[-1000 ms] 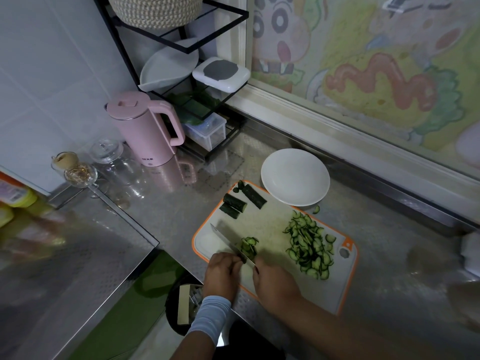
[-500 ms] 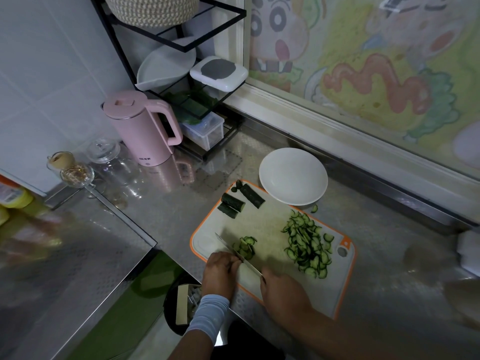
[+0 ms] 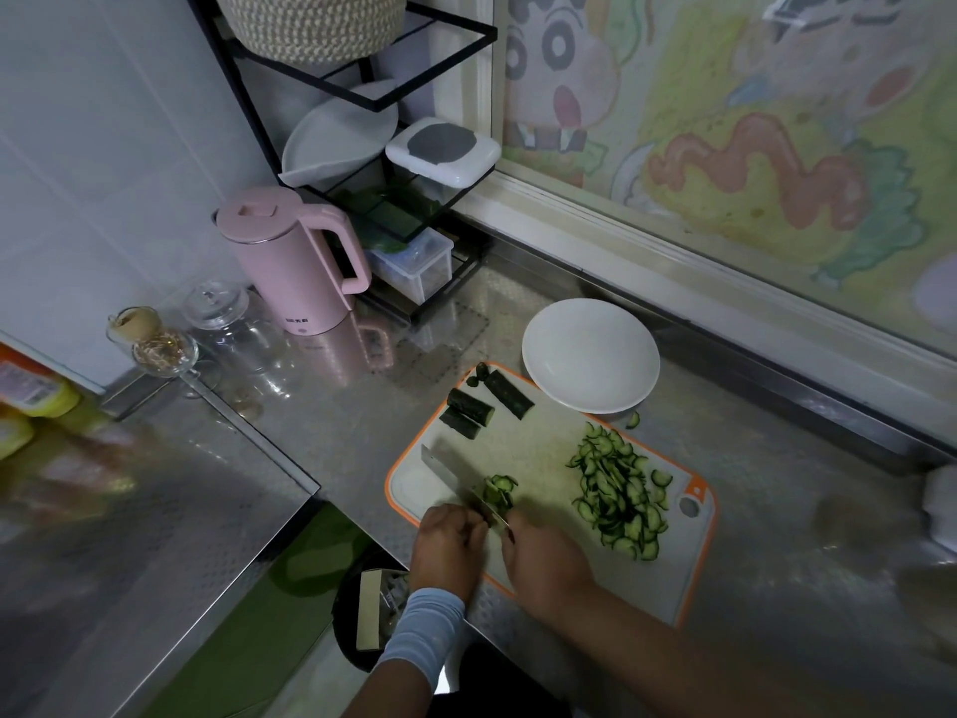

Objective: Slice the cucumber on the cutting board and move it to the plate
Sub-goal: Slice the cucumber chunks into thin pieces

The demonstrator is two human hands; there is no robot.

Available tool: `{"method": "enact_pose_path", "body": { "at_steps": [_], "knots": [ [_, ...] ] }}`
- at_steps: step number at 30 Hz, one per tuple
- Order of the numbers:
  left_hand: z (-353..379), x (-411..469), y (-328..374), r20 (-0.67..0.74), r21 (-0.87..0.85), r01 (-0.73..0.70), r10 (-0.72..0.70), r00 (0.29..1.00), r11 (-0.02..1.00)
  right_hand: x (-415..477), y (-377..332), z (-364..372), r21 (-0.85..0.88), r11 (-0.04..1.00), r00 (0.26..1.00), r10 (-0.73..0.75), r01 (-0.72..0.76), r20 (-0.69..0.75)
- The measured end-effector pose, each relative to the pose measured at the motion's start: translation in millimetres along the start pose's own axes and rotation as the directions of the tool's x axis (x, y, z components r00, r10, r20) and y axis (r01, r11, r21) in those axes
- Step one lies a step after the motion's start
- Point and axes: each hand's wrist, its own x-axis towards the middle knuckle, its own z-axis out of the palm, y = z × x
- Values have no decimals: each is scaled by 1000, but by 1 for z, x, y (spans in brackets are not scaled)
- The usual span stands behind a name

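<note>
- Right now, in the head view, the cutting board [image 3: 538,448], pale with an orange rim, lies on the steel counter [image 3: 787,520] near its front edge.
- The right hand [image 3: 546,559] is curled round the handle of the knife [image 3: 446,471]. The handle itself is hidden in the fist, and the blade runs out across the board's near left corner.
- The left hand [image 3: 448,544] sits just left of the blade with its fingers bent down onto the board. Whether they pin a piece of cucumber under them cannot be told, since the knuckles cover that spot. A light blue wrist sleeve [image 3: 427,627] wraps its wrist.
- A small heap of fresh slices [image 3: 499,490] lies touching the right side of the blade, just beyond the two hands.
- The big pile of slices [image 3: 619,494] is spread over the right half of the board.
- Three uncut cucumber chunks [image 3: 468,406] lie at the board's far left corner, with a small end stub [image 3: 481,373] beside them.
- The white plate [image 3: 590,355] stands on the counter, touching or just past the board's far edge; nothing lies on it.
- One stray slice [image 3: 633,420] rests on the counter between the plate and the board.
- A pink kettle [image 3: 290,261] and a glass jar [image 3: 228,318] stand well to the left, by a black wire rack [image 3: 362,98].
</note>
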Motion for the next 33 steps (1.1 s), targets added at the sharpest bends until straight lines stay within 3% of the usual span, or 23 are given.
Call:
{"method": "enact_pose_path", "body": {
  "at_steps": [4,8,10,13,16,17,19,22,26,29,31,33],
  "knots": [
    [-10,6,17,116,40,-13,8,993,999,3,12,-18,99,995,999,12,-9,-36],
    [-16,13,12,194,-81,71,-54,980,994,-4,28,-46,92,995,995,-33,42,-93],
    [-27,16,10,101,-148,160,-146,984,976,-10,38,-52,-9,993,983,-119,119,-140],
    [-48,21,6,-228,-271,207,-271,935,940,-16,47,-54,-105,973,964,-220,205,-149],
    [-61,23,15,-379,-153,-18,-41,924,988,-20,50,-58,-137,962,959,-255,238,-124],
    [-61,23,22,-340,-87,-108,72,938,990,-21,51,-59,-143,958,957,-265,248,-116],
    [-57,21,40,-131,-2,-261,258,957,965,-25,52,-63,-133,956,954,-278,262,-114],
    [-36,20,53,185,107,-446,423,887,889,-30,55,-70,-121,948,942,-310,296,-126],
    [-16,27,66,256,97,-423,388,886,901,-37,64,-79,-177,927,927,-355,331,-122],
    [-8,38,68,323,156,-330,268,908,931,-40,74,-83,-186,924,929,-355,334,-99],
    [-5,42,71,311,161,-253,194,930,954,-42,80,-85,-176,925,931,-355,336,-84],
    [-3,38,84,269,98,-272,238,933,957,-42,84,-87,-172,924,930,-358,341,-78]
  ]
}}
